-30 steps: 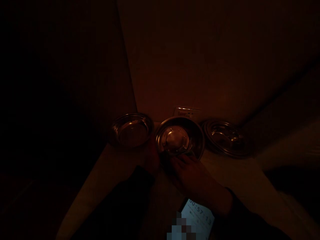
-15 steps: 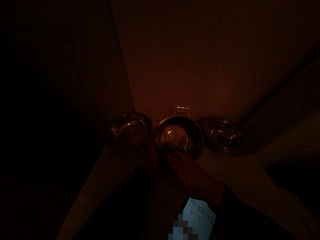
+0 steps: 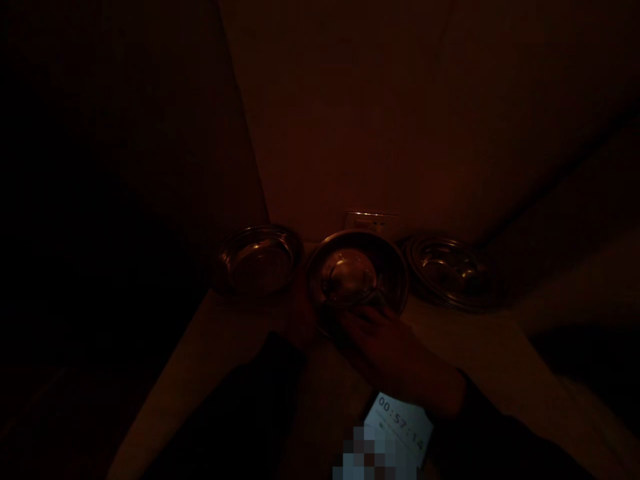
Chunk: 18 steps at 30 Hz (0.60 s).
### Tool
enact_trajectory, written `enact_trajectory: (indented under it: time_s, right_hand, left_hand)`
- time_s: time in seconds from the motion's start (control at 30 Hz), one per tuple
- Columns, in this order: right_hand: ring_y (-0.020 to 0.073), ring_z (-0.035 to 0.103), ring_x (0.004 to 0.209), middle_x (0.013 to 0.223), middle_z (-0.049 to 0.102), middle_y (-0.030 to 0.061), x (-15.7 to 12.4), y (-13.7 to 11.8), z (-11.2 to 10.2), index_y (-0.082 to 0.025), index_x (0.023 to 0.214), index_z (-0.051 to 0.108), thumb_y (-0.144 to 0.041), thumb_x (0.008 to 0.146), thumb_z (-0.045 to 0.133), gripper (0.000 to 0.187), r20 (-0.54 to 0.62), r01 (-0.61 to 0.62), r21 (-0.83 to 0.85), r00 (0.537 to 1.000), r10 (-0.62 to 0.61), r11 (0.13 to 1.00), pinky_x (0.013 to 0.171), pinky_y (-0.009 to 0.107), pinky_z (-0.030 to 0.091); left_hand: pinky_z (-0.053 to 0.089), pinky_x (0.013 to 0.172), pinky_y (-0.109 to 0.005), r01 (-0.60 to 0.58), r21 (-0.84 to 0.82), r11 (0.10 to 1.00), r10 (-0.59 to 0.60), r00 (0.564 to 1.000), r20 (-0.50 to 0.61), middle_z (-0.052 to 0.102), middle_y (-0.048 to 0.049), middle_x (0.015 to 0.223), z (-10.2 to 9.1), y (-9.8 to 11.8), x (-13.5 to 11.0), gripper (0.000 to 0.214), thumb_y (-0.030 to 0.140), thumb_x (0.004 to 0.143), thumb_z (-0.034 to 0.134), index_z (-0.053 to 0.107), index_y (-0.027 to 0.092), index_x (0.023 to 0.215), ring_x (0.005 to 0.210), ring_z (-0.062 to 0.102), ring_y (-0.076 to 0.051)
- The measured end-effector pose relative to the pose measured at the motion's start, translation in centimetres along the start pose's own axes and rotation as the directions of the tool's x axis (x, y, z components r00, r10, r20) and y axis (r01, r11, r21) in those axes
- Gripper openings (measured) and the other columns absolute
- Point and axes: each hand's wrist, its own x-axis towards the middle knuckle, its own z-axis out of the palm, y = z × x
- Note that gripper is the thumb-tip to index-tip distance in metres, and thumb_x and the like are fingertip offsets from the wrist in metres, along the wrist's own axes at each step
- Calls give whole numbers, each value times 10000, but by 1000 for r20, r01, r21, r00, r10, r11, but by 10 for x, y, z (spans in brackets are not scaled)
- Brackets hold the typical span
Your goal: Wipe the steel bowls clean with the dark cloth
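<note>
The scene is very dark. Three shiny metal bowls stand in a row at the back of a counter. My right hand (image 3: 395,353) reaches over the near rim of the middle metal bowl (image 3: 357,273), fingers curled against it; what they grip is hidden in the dark. My left hand (image 3: 300,320) rests at the left edge of that same bowl, its fingers lost in shadow. The left bowl (image 3: 257,263) and the right bowl (image 3: 453,270) stand untouched. Both my sleeves are dark.
A lit phone screen (image 3: 400,433) showing a timer lies on the counter (image 3: 200,373) below my right wrist. A wall socket (image 3: 370,220) sits on the wall just behind the middle bowl. The counter's left edge drops into blackness.
My right hand has shifted slightly at the middle bowl's near rim. The bowl's tilt has changed a little. The timer has ticked on by one second.
</note>
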Motion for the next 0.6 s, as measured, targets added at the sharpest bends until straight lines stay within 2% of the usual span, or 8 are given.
enact_trajectory:
  time_s: [0.1, 0.2, 0.27, 0.37, 0.5, 0.6]
  right_hand:
    - [277, 463, 1234, 1402, 534, 113, 8, -2, 9, -128, 1422, 394, -271, 967, 469, 482, -65, 26, 77, 998, -21, 997, 1010, 485, 413]
    - [283, 433, 1260, 1439, 493, 125, 15, -4, 13, -91, 1450, 342, -282, 962, 484, 543, -89, 26, 111, 996, -16, 993, 1029, 478, 413]
    - [285, 438, 1253, 1436, 495, 126, 16, -5, 13, -93, 1444, 353, -277, 958, 490, 538, -95, 33, 120, 995, -22, 992, 1031, 477, 416]
    - [269, 476, 1218, 1383, 545, 119, 13, -4, 10, -131, 1420, 395, -278, 964, 476, 485, -89, 48, 127, 995, -37, 991, 1017, 470, 429]
    - [263, 541, 1138, 1271, 626, 108, 4, -2, 3, -167, 1345, 485, -226, 941, 499, 408, -38, 15, 80, 999, -12, 997, 969, 472, 456]
    - [275, 568, 1092, 1216, 659, 107, -1, 0, -1, -154, 1314, 518, -195, 920, 523, 396, -2, 5, 17, 1000, -5, 1000, 936, 478, 473]
  left_hand:
    - [330, 1132, -344, 64, -4, 998, -64, 997, -54, 710, -36, 1129, 2, 5, -1, 384, 411, 933, 418, 620, 191, 1175, 1207, 574, -205]
    - [429, 1050, -344, 163, -101, 982, -164, 986, -9, 737, -45, 998, 6, 13, -3, 468, 458, 959, 320, 638, 170, 1148, 1060, 654, -206]
    - [458, 1017, -341, 192, -129, 973, -193, 981, 6, 741, -41, 959, 8, 16, -3, 472, 449, 964, 304, 638, 172, 1150, 1035, 663, -202]
    - [435, 1045, -347, 153, -98, 983, -154, 988, -6, 736, -36, 967, 7, 14, -2, 442, 412, 967, 309, 640, 174, 1137, 1088, 638, -198]
    - [388, 1088, -347, 35, -43, 998, -33, 998, 43, 718, -29, 1070, 2, 8, 1, 382, 369, 960, 345, 630, 198, 1148, 1157, 601, -189]
    - [389, 1086, -362, 55, -46, 997, -52, 997, 54, 724, -44, 1026, 1, 5, 2, 417, 419, 956, 336, 634, 190, 1135, 1126, 617, -201]
